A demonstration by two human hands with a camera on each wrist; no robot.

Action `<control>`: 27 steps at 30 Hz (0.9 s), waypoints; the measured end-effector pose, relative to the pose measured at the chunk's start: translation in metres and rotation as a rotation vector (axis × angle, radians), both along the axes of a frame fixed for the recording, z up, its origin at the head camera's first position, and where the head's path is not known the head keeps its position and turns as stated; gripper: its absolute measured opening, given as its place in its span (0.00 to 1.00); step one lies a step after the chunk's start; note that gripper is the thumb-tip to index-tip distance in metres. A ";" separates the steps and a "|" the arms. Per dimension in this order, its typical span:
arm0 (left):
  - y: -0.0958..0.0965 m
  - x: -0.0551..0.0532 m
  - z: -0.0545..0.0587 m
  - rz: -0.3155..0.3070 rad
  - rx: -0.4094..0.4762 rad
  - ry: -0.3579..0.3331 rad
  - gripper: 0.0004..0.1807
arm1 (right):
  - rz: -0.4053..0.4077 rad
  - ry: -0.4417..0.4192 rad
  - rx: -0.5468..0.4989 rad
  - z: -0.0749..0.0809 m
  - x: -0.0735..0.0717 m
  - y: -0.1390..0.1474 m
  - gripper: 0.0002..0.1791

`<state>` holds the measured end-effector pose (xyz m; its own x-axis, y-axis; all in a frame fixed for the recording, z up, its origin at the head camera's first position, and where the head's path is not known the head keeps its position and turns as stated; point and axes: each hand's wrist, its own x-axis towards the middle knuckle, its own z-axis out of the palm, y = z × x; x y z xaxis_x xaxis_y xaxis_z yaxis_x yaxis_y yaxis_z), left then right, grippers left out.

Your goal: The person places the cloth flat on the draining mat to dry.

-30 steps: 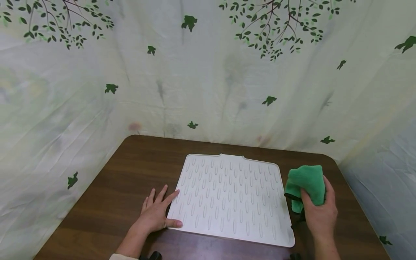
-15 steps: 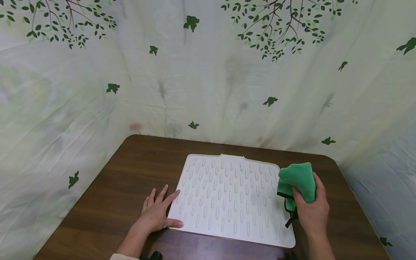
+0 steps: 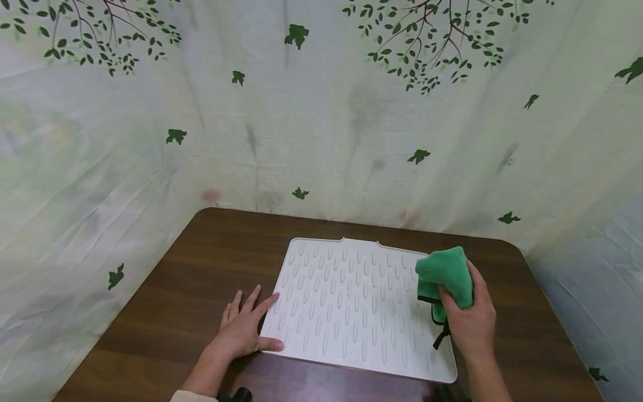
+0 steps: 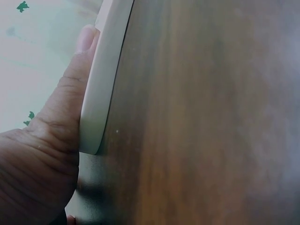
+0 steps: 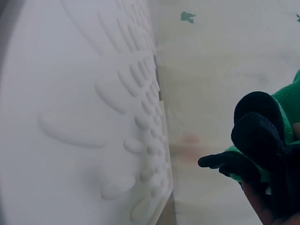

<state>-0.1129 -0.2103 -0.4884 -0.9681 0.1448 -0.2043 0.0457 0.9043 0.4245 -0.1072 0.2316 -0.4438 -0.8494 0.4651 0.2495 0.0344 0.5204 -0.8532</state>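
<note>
A white plastic board (image 3: 346, 304) with rows of raised oval ridges lies on the brown table. My left hand (image 3: 240, 335) has its fingers spread at the board's left side, index fingertip at the edge and thumb over the near left corner. In the left wrist view that thumb lies along the board's pale rim (image 4: 101, 89). My right hand (image 3: 473, 324) grips a folded green cloth (image 3: 444, 273) with dark trim and a dangling black strap, over the board's right side. The right wrist view shows part of the cloth (image 5: 288, 96) raised above the ridged surface (image 5: 70, 89).
The wooden table (image 3: 221, 251) has rounded far corners and extends past the board on both sides. A pale curtain (image 3: 321, 128) printed with leaves and branches hangs behind and around it. A small black object (image 3: 242, 395) shows at the bottom edge near my left wrist.
My right hand has moved left with the green cloth, from beside the board's right edge to over its right side. The left hand and the board have stayed in place.
</note>
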 end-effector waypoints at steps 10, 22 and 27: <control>0.000 -0.001 -0.001 0.000 0.000 0.002 0.66 | 0.030 -0.025 0.044 -0.001 -0.004 -0.006 0.45; 0.000 -0.002 -0.002 0.001 -0.016 0.006 0.66 | 0.102 -0.062 0.097 0.000 -0.006 -0.014 0.44; 0.000 -0.001 -0.002 0.003 -0.019 0.007 0.66 | 0.121 -0.050 0.116 0.000 -0.007 -0.016 0.44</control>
<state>-0.1143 -0.2102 -0.4907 -0.9699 0.1383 -0.2003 0.0461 0.9124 0.4068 -0.1138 0.2151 -0.4434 -0.9101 0.3291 0.2518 0.0061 0.6182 -0.7860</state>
